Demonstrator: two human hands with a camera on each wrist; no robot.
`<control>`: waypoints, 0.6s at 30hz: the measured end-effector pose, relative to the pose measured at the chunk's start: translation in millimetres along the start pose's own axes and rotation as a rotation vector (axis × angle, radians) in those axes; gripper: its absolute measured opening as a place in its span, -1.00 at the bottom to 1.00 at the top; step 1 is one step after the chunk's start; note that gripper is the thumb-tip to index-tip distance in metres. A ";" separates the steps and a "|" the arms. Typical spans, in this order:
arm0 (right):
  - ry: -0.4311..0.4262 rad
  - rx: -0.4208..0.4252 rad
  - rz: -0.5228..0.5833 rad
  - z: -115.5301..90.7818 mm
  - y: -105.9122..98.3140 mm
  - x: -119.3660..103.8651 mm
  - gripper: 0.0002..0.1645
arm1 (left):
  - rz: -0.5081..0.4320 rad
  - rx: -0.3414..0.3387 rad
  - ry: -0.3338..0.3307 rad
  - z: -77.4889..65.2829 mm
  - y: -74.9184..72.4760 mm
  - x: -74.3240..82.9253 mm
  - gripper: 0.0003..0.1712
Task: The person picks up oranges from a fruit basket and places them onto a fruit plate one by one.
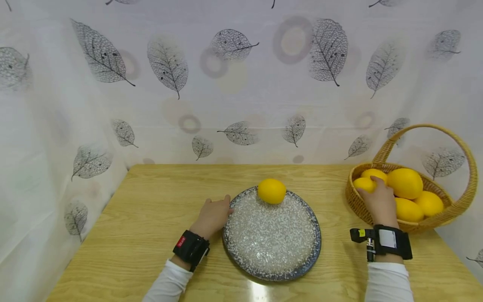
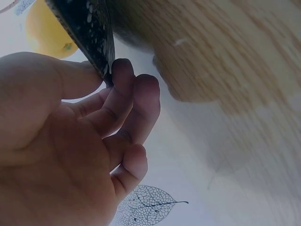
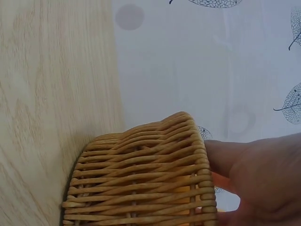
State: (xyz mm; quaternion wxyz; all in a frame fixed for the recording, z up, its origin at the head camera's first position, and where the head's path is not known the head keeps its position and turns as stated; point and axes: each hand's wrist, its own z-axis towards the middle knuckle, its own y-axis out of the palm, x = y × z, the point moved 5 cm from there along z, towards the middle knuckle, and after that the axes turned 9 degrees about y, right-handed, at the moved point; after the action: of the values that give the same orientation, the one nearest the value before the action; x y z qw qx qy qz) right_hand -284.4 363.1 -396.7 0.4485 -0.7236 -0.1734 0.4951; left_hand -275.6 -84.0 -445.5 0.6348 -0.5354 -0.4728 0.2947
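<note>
My left hand (image 1: 213, 216) pinches the left rim of a round speckled grey plate (image 1: 275, 239) with a dark edge. In the left wrist view, the thumb lies on one side of the plate rim (image 2: 91, 33) and fingertips touch the other. One yellow lemon (image 1: 271, 191) rests at the plate's far edge. Over at the right, my right hand (image 1: 380, 203) reaches into a wicker basket (image 1: 356, 203) and holds a lemon (image 1: 364, 184) at its left side. The basket wall (image 3: 141, 174) hides most of those fingers in the right wrist view.
Several more lemons (image 1: 405, 183) fill the basket, whose tall handle (image 1: 469, 176) arches above it. Plate and basket stand on a wooden table (image 1: 162, 201). Behind the table hangs a white curtain (image 1: 256, 100) with a leaf print.
</note>
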 end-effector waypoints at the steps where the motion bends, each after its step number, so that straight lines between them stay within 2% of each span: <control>1: -0.005 -0.017 0.000 -0.7 -0.2 -0.8 -0.13 | -0.004 0.000 -0.002 0.0 -0.4 0.0 -0.45; 10: -0.057 -0.201 -0.079 -5.7 -0.3 -4.9 -0.03 | 0.002 0.008 0.004 0.4 0.6 0.2 -0.45; 18: -0.058 -0.223 -0.054 -12.2 1.7 -13.5 -0.01 | -0.017 0.003 -0.002 -0.3 0.1 0.8 -0.44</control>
State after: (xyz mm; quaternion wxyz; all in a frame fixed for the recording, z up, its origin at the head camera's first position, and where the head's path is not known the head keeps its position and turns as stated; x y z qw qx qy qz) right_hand -280.3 346.9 -389.3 0.3732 -0.7494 -0.2598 0.4813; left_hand -275.0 -83.3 -445.3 0.6377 -0.5299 -0.4776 0.2905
